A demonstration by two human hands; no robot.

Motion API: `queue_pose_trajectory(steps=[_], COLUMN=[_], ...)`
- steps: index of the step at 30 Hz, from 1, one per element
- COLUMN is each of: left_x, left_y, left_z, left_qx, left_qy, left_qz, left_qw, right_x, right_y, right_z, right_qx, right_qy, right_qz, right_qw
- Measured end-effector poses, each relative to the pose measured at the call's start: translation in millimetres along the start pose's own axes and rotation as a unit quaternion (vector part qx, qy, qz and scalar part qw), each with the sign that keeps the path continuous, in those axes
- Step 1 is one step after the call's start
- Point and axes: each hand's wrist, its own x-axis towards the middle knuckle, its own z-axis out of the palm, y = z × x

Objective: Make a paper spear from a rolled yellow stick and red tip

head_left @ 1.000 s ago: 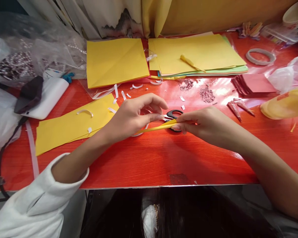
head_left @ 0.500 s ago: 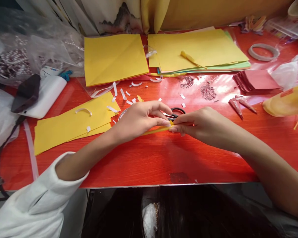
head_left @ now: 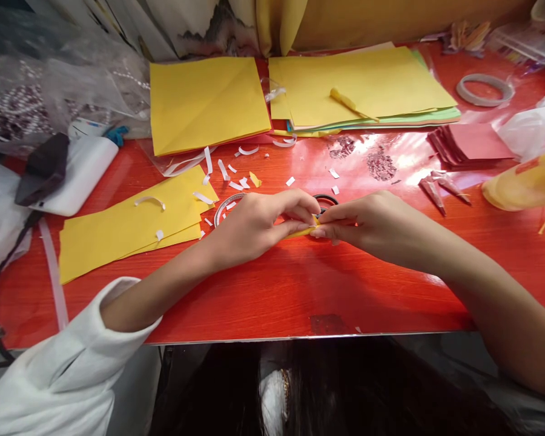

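Paper piece [head_left: 298, 233] before, perhaps over, scissors [head_left: 327, 197]; paper stacks [head_left: 209, 103] behind, tape ring [head_left: 485, 102] to their right

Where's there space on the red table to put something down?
The biggest bare patch of red table lies between the left hand, right hand and near edge. Another lies between right forearm and yellow container. Crowded: beyond the left hand, with white scraps and yellow papers.

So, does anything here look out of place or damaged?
White paper scraps lie scattered, some on the narrow yellow sheets. Speckled dark patches interrupt the glossy red tabletop; whether damage or residue, I can't tell.
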Motion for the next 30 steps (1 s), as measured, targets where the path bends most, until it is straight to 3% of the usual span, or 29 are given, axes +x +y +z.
queue_pose_trajectory(steps=[13,30], left_x=[-1.6,-1.7], left_y=[-5.9,-5.1], left_z=[8.7,9.6], left_qx=[0.124,0.114], left_qy=[0.031,0.015], left_qz=[0.089,0.078], left_qw=[0.988,0.990], right_x=[-1.0,-3.4], right_y=[0.3,0.6], right_z=[0.1,1.5], right_qx=[-0.012,-0.051], right_qy=[0.015,0.042], right_qz=[-0.013,-0.038], right_qw=[1.000,0.997])
